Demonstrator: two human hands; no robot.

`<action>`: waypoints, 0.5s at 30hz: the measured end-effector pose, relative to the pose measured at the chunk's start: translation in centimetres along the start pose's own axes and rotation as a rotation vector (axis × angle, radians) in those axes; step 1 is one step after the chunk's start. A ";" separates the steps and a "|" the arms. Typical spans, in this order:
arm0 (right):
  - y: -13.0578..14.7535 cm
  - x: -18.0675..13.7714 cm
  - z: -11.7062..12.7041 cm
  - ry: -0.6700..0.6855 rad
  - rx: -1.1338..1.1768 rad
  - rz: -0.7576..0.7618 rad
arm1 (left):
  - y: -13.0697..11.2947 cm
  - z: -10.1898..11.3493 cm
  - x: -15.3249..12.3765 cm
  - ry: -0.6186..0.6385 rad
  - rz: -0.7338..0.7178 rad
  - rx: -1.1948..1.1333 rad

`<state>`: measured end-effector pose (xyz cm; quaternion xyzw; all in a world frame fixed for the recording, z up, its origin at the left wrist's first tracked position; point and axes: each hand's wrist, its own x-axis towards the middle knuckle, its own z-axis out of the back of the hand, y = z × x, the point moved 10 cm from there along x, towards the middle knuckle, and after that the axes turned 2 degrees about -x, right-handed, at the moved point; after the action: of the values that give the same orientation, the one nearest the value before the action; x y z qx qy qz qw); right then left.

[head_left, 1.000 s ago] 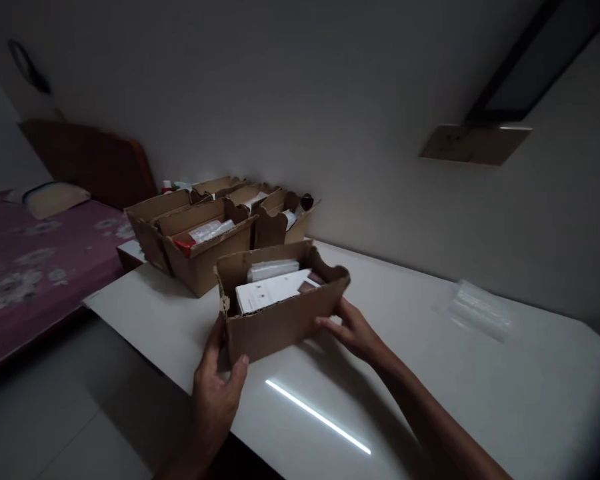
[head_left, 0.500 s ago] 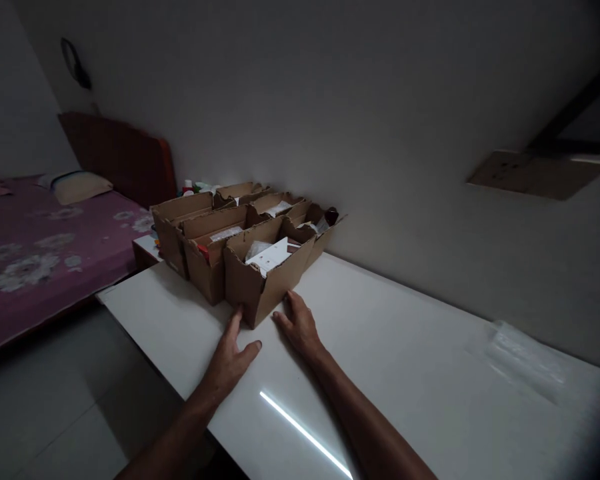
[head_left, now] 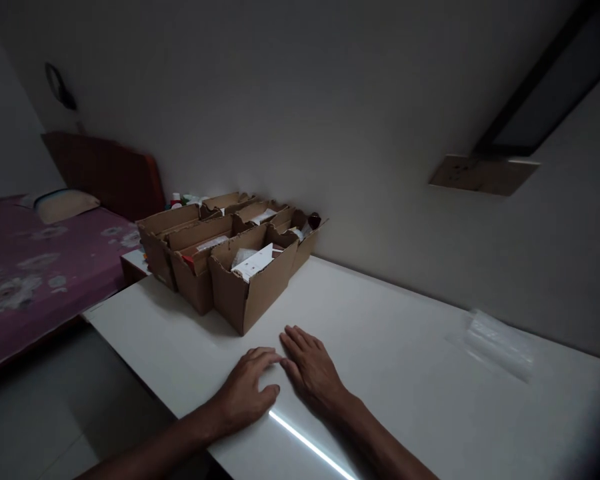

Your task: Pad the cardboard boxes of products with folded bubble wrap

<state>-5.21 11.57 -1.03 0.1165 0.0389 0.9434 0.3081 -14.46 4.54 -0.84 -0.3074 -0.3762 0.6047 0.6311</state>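
I read the nearest cardboard box (head_left: pixel 250 280) as seated at the right end of the box row (head_left: pixel 200 247), at the table's (head_left: pixel 405 373) far left. My left hand (head_left: pixel 247 393) and right hand (head_left: pixel 313 367) lie flat, open, empty, just short of it. Advisable: keep palms low, box edges aligned. Plastic bag (head_left: pixel 497 340) lies well apart, right.

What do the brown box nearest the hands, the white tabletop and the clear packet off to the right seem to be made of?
The brown open-topped box looks like corrugated cardboard: matte, with ragged torn rims. The white tabletop seems a smooth glossy laminate or coated board, since it mirrors a bright light streak. The clear packet looks like thin plastic film, translucent and faintly shiny, though dim light leaves this uncertain.
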 end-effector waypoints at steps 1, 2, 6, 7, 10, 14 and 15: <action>-1.3 -0.5 0.2 0.003 -0.018 -0.032 | -0.8 -1.0 1.0 0.044 -0.061 0.048; -2.7 -0.9 0.4 -0.002 -0.032 -0.072 | -1.7 -2.0 2.2 0.075 -0.124 0.104; -8.4 -2.4 1.4 -0.092 -0.052 -0.242 | -3.6 -5.2 7.2 0.083 -0.283 0.296; -9.6 -2.7 1.8 -0.128 -0.045 -0.272 | -3.9 -5.8 8.3 0.077 -0.305 0.313; -12.5 -2.8 4.2 -0.248 0.023 -0.331 | -4.4 -7.1 10.5 0.075 -0.365 0.343; -12.9 1.5 10.3 -0.333 0.065 -0.341 | -4.5 -7.6 11.1 0.079 -0.412 0.355; -11.9 3.7 12.2 -0.348 0.062 -0.324 | -4.4 -7.6 11.1 0.079 -0.414 0.354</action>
<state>1.70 23.34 9.78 0.2791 0.0322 0.8457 0.4537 -5.85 15.74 0.02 -0.1322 -0.2944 0.5070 0.7993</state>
